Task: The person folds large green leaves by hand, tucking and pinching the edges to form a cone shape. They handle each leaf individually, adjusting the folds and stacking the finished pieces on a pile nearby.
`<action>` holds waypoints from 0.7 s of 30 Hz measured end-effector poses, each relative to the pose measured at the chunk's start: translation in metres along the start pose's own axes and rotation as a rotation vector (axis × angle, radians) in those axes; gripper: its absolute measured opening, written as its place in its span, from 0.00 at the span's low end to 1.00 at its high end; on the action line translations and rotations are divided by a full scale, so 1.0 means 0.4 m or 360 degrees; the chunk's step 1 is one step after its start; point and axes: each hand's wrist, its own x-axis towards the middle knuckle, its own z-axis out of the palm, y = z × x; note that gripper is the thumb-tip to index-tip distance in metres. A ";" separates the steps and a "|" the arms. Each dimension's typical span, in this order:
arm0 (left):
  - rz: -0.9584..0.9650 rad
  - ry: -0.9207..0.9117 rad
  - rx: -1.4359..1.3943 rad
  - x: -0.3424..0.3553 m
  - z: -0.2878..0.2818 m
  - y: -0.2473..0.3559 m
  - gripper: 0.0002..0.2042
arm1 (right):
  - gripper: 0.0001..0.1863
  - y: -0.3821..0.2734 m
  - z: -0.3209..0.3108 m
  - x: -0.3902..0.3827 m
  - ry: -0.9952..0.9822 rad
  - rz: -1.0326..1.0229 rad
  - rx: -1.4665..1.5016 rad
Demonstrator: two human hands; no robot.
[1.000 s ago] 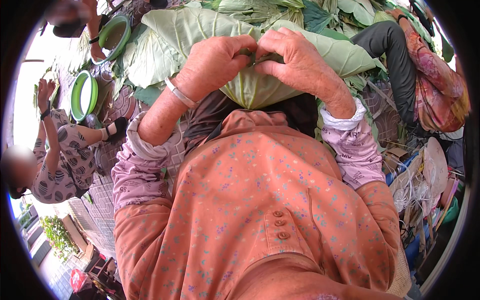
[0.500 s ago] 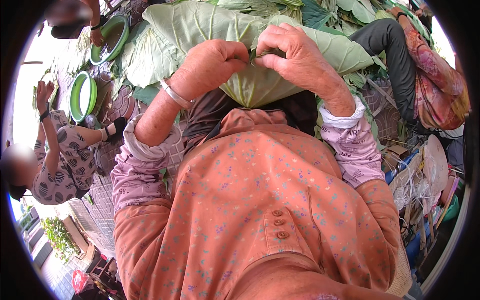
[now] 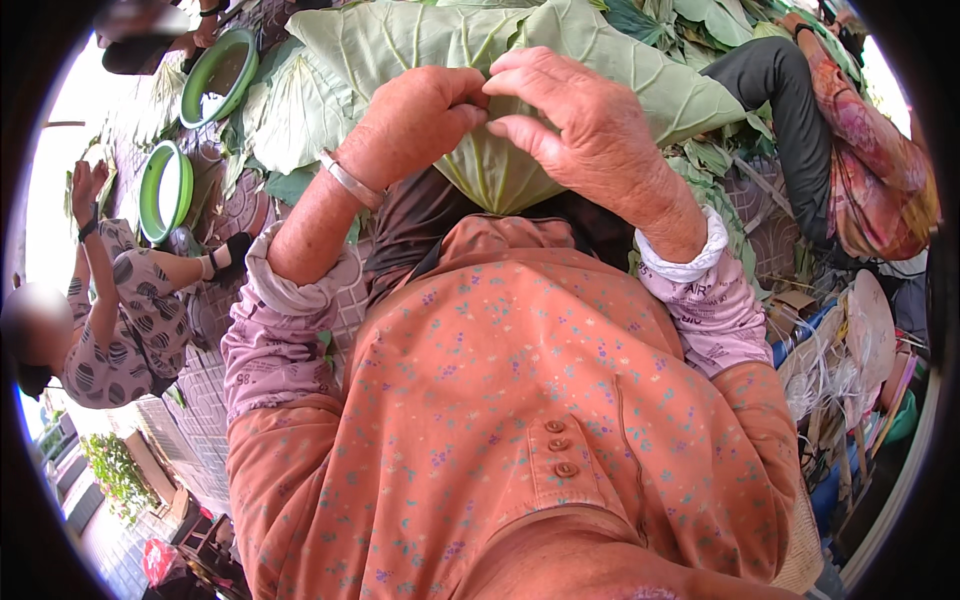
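A large pale green leaf (image 3: 640,100) with raised veins lies across my lap beyond my orange floral smock (image 3: 500,380). My left hand (image 3: 410,130), with a pale bangle at the wrist, is closed on the leaf near its middle, fingers curled and thumb against them; what lies inside the fingertips is hidden. My right hand (image 3: 575,140) is just right of it over the leaf, thumb and fingers apart and bent, its index fingertip close to my left hand's fingers.
A person in patterned clothes (image 3: 120,330) sits left, another person (image 3: 150,45) upper left, beside two green basins (image 3: 225,55) (image 3: 160,190). A person in pink sleeves (image 3: 870,170) sits right, above bundled odds and ends (image 3: 840,370). Leaves (image 3: 305,110) lie spread on the paving (image 3: 200,440).
My right hand has moved leftward and its thumb and fingers have spread further apart. My left hand has shifted slightly left. More of the leaf's upper middle now shows above the hands.
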 end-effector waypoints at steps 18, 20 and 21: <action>0.0102 0.0061 0.0141 -0.002 0.020 0.012 0.07 | 0.04 0.044 0.051 -0.019 -0.0284 0.0415 0.0063; 0.0129 0.0082 0.0179 -0.007 0.014 0.018 0.06 | 0.05 0.043 0.049 -0.017 -0.0320 0.0497 0.0120; 0.0129 0.0077 0.0166 -0.011 0.012 0.019 0.06 | 0.05 0.042 0.046 -0.015 -0.0349 0.0545 0.0140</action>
